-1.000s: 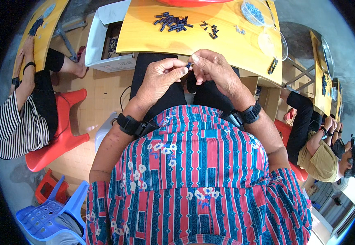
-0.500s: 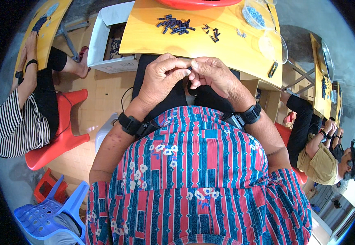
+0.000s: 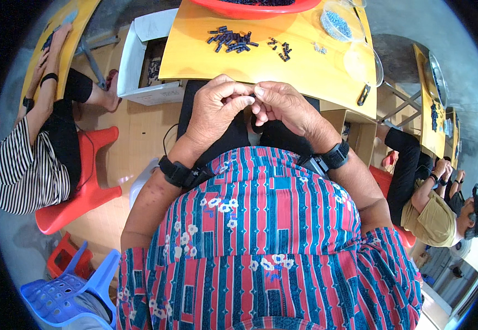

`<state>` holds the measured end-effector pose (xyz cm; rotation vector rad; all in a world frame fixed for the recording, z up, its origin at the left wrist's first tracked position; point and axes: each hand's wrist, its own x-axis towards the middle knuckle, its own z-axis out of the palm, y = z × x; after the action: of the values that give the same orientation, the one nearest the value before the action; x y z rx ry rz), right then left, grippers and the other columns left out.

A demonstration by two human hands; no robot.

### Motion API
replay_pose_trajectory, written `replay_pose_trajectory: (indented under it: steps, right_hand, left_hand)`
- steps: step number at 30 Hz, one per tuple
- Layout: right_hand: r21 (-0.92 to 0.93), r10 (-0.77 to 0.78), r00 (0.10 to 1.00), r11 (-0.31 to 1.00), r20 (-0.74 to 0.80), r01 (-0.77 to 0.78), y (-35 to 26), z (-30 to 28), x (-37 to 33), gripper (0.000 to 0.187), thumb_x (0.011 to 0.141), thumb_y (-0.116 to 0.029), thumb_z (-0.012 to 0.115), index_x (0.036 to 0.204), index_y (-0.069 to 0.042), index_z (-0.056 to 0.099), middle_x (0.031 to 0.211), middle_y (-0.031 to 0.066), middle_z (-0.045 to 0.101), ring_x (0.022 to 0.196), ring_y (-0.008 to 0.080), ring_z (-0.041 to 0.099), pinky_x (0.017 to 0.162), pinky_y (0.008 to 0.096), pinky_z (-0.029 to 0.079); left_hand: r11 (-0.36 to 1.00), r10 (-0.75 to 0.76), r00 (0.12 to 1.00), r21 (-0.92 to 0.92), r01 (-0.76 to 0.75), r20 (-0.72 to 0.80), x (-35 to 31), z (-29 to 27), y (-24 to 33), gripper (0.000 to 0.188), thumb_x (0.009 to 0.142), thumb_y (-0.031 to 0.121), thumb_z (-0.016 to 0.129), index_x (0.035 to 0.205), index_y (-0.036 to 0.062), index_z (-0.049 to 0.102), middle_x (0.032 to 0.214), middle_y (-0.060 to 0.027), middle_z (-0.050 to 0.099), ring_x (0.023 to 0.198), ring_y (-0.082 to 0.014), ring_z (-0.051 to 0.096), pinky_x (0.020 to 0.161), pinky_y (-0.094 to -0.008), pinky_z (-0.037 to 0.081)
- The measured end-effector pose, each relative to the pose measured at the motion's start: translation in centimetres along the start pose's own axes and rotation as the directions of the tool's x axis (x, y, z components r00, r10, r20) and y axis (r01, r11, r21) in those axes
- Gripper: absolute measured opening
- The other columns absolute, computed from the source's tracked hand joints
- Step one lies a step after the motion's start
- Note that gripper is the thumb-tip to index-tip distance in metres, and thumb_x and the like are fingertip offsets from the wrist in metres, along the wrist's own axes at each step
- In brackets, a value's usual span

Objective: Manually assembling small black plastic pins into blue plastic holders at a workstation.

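Note:
My left hand (image 3: 217, 110) and my right hand (image 3: 283, 107) meet fingertip to fingertip above my lap, just in front of the yellow table (image 3: 206, 63). Together they pinch a small dark part (image 3: 253, 94), which the fingers mostly hide. Each wrist wears a black band. On the table beyond the hands lies a pile of small dark cylindrical parts (image 3: 230, 39), with a looser scatter (image 3: 282, 49) to its right.
A red basin (image 3: 250, 7) and two clear bowls (image 3: 339, 23) stand at the table's far side. A white box (image 3: 148, 55) sits on the floor at left. A person in stripes (image 3: 24, 170) sits on a red stool (image 3: 79, 198). A blue stool (image 3: 68, 291) is lower left. Other people sit at right (image 3: 431, 214).
My fingertips have drawn closer together over the small dark part, which showed more plainly a second ago. Both hands stay in about the same place.

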<state>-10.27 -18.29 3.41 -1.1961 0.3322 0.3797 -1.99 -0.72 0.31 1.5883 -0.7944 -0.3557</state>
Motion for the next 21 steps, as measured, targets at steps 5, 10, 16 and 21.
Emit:
replay_pose_trajectory:
  steps: [5, 10, 16, 21]
  right_hand:
    - [-0.171, -0.065, 0.992, 0.984, -0.106, 0.046, -1.0, -1.4, 0.4, 0.032, 0.096, -0.035, 0.057, 0.102, -0.004, 0.061, 0.082, 0.0008, 0.059, 0.068, 0.0080, 0.058, 0.066, 0.0241, 0.053]
    - [-0.486, -0.176, 0.963, 0.872, -0.204, 0.056, -2.4, -2.0, 1.6, 0.025, 0.094, -0.031, 0.060, 0.097, -0.007, 0.064, 0.078, -0.0029, 0.060, 0.067, 0.0055, 0.056, 0.060, 0.0197, 0.047]
    - [-0.561, -0.140, 0.929, 0.824, -0.343, -0.083, -1.7, -3.9, 2.5, 0.018, 0.090, -0.023, 0.066, 0.089, -0.006, 0.062, 0.071, -0.0022, 0.060, 0.058, 0.0047, 0.054, 0.049, 0.0183, 0.042]
    - [-0.470, -0.085, 0.936, 0.878, -0.342, -0.092, -1.6, -3.9, 2.7, 0.014, 0.089, -0.018, 0.067, 0.084, -0.006, 0.061, 0.064, -0.0025, 0.059, 0.048, 0.0043, 0.053, 0.040, 0.0176, 0.038]
  left_hand:
    - [1.000, 0.018, 1.000, -0.003, -0.018, -0.003, 2.0, 0.7, 0.3, 0.010, 0.081, 0.006, 0.070, 0.088, 0.0003, 0.068, 0.078, -0.0059, 0.063, 0.072, -0.0132, 0.060, 0.065, -0.0272, 0.047]
    - [0.980, 0.139, 0.990, 0.143, -0.138, -0.001, 4.4, 1.5, -1.6, 0.010, 0.076, 0.010, 0.072, 0.083, 0.0028, 0.068, 0.075, -0.0101, 0.062, 0.064, -0.0235, 0.060, 0.060, -0.0318, 0.048]
    - [0.940, 0.168, 0.986, 0.298, -0.163, 0.009, 5.1, 2.8, -3.1, 0.010, 0.073, 0.011, 0.073, 0.080, 0.0051, 0.069, 0.076, -0.0089, 0.063, 0.072, -0.0264, 0.062, 0.065, -0.0349, 0.050]
    - [0.917, 0.193, 0.981, 0.359, -0.175, -0.014, 4.6, 3.0, -3.5, 0.009, 0.071, 0.009, 0.074, 0.079, 0.0066, 0.071, 0.076, -0.0078, 0.063, 0.073, -0.0257, 0.062, 0.067, -0.0358, 0.049]
